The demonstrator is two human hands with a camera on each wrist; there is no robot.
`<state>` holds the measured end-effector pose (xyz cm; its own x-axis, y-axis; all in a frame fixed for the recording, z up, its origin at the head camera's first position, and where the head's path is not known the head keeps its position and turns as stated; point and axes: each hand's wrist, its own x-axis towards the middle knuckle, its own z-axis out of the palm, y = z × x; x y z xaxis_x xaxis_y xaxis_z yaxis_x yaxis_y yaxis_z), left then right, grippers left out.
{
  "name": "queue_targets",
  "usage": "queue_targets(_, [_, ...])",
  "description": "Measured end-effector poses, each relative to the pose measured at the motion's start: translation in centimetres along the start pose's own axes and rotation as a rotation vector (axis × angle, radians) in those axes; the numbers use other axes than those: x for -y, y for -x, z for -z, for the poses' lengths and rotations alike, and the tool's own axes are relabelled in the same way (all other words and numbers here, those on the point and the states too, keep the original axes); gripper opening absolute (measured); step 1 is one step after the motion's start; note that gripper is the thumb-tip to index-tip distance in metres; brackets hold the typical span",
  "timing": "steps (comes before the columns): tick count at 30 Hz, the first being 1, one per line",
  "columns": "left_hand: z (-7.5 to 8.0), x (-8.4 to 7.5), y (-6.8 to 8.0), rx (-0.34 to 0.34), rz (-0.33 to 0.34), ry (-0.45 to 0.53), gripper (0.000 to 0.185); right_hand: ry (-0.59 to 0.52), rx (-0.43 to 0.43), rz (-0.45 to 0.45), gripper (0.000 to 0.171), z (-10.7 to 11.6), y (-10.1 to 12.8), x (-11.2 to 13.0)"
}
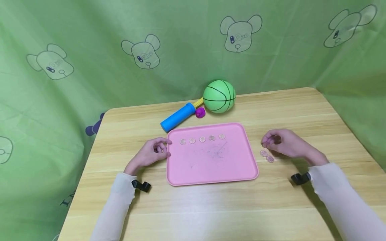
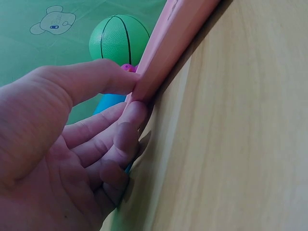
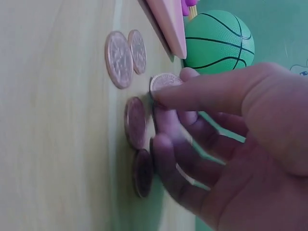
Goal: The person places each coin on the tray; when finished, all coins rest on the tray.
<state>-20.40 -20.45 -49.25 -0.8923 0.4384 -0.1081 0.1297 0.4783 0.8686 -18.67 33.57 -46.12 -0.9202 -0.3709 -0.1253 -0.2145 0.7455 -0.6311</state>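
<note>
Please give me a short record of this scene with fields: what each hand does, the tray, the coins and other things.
left hand: holds left rim of the pink tray
right hand: pinches one coin
coins in tray: five, one row near far rim
coins on table: loose, beside right hand
other things: green ball, blue pump

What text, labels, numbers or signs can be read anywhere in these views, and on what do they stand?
No text can be read in any view.
Coins on the pink tray and the coin pinched by the right hand: relief too blurred to read.
Green curtain: only cartoon bear heads; dark marks at its lower left edge, too small to read.
Green ball and blue pump: no lettering visible.
</note>
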Motion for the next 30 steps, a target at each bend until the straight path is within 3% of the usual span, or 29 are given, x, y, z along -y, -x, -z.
queue_targets(11, [0.0,0.1,0.1,-0.005,-0.003,0.0,0.044,-0.219,-0.039,-0.085,0.032,-0.3,-1.5,1.8])
queue_targets(20, [0.0,0.2,-0.1,-0.004,-0.001,0.0,0.044,-0.402,0.013,-0.236,0.045,-1.1,-3.6,5.1])
queue_targets(30, [0.1,0.2,-0.1,-0.005,-0.005,0.002,0.045,-0.443,0.052,-0.173,0.034,-3.9,-5.7,8.3])
